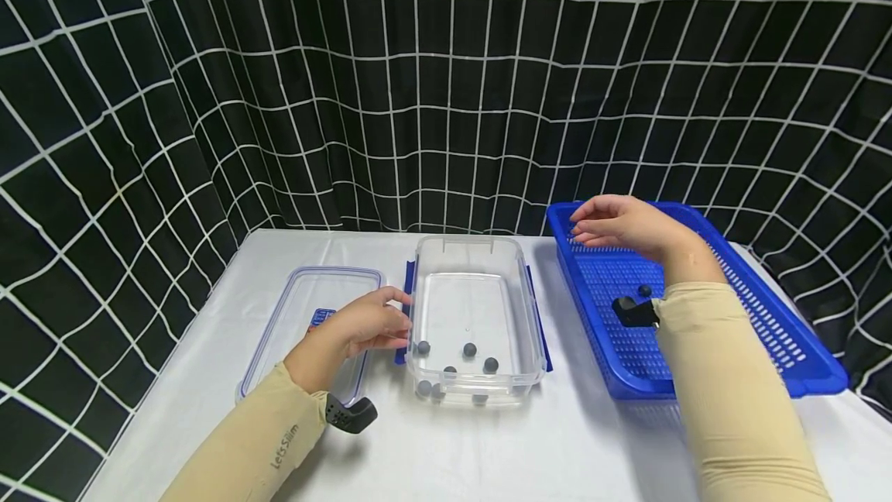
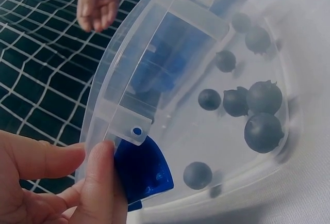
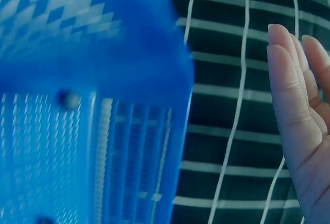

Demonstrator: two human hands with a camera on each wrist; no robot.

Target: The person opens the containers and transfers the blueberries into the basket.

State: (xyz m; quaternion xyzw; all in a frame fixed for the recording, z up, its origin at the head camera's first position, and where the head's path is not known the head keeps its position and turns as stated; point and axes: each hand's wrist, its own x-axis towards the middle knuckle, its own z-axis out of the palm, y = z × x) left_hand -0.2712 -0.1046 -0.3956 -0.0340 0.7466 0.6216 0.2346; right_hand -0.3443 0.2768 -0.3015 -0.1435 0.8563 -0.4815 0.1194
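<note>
Head view: the left hand (image 1: 372, 320) touches the blue flap (image 2: 147, 167) on the left side of the clear box (image 1: 467, 300). Its thumb and finger are close together — I can't tell if they pinch. Small dark balls (image 1: 470, 349) sit in the near part of the box. The right hand (image 1: 627, 227) is over the far part of the blue basket (image 1: 630, 347), its fingers loose and nearly straight. A dark ball (image 1: 645, 290) lies in there. The clear lid (image 1: 300, 297) lies left of the box.
</note>
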